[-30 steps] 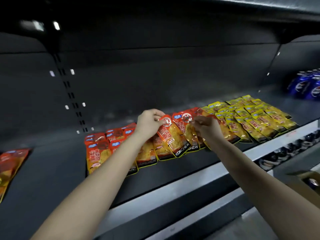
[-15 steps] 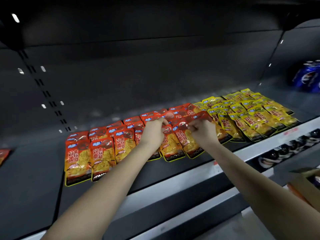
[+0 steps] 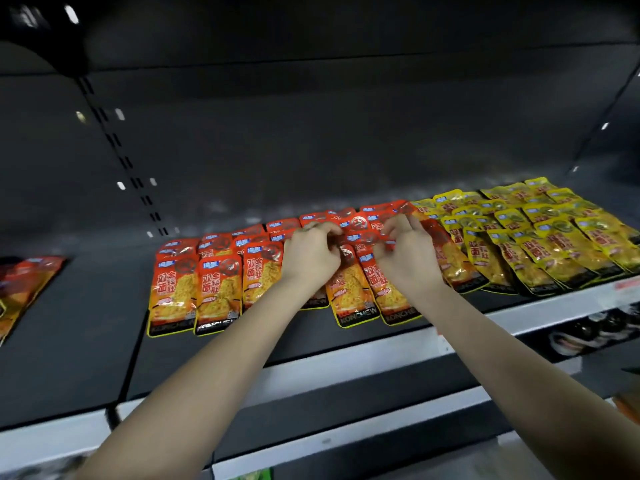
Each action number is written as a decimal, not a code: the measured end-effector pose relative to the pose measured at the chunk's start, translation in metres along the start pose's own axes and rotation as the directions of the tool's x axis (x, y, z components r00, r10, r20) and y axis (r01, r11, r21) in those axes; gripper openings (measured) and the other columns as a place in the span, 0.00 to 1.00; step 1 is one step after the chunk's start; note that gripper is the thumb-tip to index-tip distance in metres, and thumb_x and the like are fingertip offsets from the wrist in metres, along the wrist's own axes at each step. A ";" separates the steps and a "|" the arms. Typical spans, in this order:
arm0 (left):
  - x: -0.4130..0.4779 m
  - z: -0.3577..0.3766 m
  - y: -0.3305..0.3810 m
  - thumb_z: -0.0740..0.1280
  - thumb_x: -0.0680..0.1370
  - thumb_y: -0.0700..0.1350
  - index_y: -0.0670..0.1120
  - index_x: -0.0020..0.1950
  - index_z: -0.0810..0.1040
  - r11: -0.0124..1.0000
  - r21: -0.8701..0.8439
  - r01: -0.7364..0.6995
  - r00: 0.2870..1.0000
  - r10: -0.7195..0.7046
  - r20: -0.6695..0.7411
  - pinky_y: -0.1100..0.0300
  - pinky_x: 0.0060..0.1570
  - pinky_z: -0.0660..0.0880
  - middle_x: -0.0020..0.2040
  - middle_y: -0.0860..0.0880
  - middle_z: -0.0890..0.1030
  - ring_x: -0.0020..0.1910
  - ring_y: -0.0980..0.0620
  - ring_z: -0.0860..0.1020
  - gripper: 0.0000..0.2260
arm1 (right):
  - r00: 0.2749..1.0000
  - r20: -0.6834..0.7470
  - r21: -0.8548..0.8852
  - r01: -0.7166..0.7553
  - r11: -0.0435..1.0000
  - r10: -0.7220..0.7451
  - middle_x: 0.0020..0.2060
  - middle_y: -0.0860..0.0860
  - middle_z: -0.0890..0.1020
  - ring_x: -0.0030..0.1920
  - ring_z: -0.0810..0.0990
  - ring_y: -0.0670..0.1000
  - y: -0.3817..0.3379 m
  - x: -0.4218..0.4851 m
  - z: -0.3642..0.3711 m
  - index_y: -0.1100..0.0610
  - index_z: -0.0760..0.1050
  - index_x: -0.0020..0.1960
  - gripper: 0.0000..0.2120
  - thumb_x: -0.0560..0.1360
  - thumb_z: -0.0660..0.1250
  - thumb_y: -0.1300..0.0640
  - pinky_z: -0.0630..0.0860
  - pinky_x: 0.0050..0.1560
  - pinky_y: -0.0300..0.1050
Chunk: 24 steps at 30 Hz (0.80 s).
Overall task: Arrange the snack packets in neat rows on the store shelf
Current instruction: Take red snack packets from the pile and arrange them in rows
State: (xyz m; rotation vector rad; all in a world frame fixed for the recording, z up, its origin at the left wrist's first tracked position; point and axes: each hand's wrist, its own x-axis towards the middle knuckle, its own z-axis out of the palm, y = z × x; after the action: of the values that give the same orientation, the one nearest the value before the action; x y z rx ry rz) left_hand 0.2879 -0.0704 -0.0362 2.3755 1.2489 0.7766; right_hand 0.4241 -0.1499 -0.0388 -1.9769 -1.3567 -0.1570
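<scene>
Red-topped snack packets point(image 3: 218, 289) lie in overlapping rows on the dark shelf point(image 3: 86, 341). Yellow packets point(image 3: 540, 244) fill the rows to their right. My left hand point(image 3: 311, 254) and my right hand point(image 3: 405, 254) are both over the middle of the red rows, fingers curled and pinching the top edges of red packets point(image 3: 356, 292) there. The hands hide the parts of the packets under them. Two front red packets between my wrists lie slightly askew, sticking out toward the shelf's front.
A white price rail point(image 3: 381, 358) runs along the shelf's front edge. One more red packet point(image 3: 24, 289) lies apart at the far left. Dark goods point(image 3: 595, 330) sit on the lower shelf at right. The black back wall point(image 3: 311, 140) rises behind the rows.
Both hands lowered the lifted red packets onto the rows and moved back toward the rear tops. The view shifted right and closer, so the rows sit nearer the centre.
</scene>
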 end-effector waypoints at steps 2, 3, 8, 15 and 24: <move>0.000 -0.010 -0.005 0.63 0.72 0.39 0.51 0.56 0.79 0.999 0.029 0.025 0.999 -0.024 -0.038 0.51 0.58 0.73 0.58 0.50 0.79 0.59 0.45 0.76 0.15 | 0.999 0.004 0.065 0.035 0.997 -0.035 0.44 0.57 0.77 0.47 0.76 0.54 -0.018 0.005 0.005 0.61 0.73 0.48 0.07 0.70 0.65 0.64 0.70 0.43 0.42; -0.001 -0.017 -0.008 0.63 0.72 0.38 0.51 0.56 0.79 0.999 0.039 0.035 0.998 -0.032 -0.059 0.51 0.58 0.72 0.58 0.49 0.79 0.59 0.44 0.76 0.16 | 0.998 0.005 0.093 0.056 0.994 -0.057 0.43 0.57 0.77 0.47 0.76 0.55 -0.030 0.006 0.010 0.61 0.73 0.47 0.07 0.70 0.65 0.64 0.71 0.45 0.44; -0.012 -0.065 -0.058 0.62 0.70 0.37 0.51 0.54 0.80 0.991 0.080 0.106 0.982 -0.091 -0.166 0.51 0.58 0.72 0.57 0.48 0.79 0.57 0.43 0.75 0.16 | 0.987 0.073 0.200 0.127 0.971 -0.145 0.41 0.56 0.78 0.46 0.77 0.56 -0.100 0.000 0.049 0.59 0.75 0.46 0.06 0.69 0.64 0.64 0.70 0.48 0.45; -0.051 -0.165 -0.164 0.62 0.71 0.37 0.52 0.53 0.80 0.949 0.140 0.284 0.936 -0.242 -0.257 0.50 0.58 0.72 0.58 0.48 0.78 0.58 0.44 0.75 0.16 | 0.926 0.266 0.336 0.172 0.926 -0.269 0.46 0.55 0.79 0.50 0.78 0.54 -0.230 -0.029 0.117 0.58 0.77 0.49 0.08 0.71 0.63 0.62 0.72 0.54 0.45; -0.124 -0.275 -0.304 0.64 0.72 0.40 0.53 0.56 0.80 0.855 0.161 0.493 0.861 -0.453 -0.231 0.53 0.58 0.75 0.58 0.48 0.81 0.59 0.45 0.77 0.15 | 0.756 0.534 0.393 0.175 0.903 -0.379 0.49 0.52 0.83 0.52 0.80 0.51 -0.373 -0.074 0.191 0.55 0.79 0.53 0.11 0.73 0.63 0.59 0.67 0.52 0.32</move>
State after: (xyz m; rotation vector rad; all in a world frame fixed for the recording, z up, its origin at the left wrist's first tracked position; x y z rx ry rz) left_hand -0.1321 0.0078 -0.0183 2.0294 1.9899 0.7380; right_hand 0.0194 -0.0195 -0.0310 -1.5801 -1.9422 0.5808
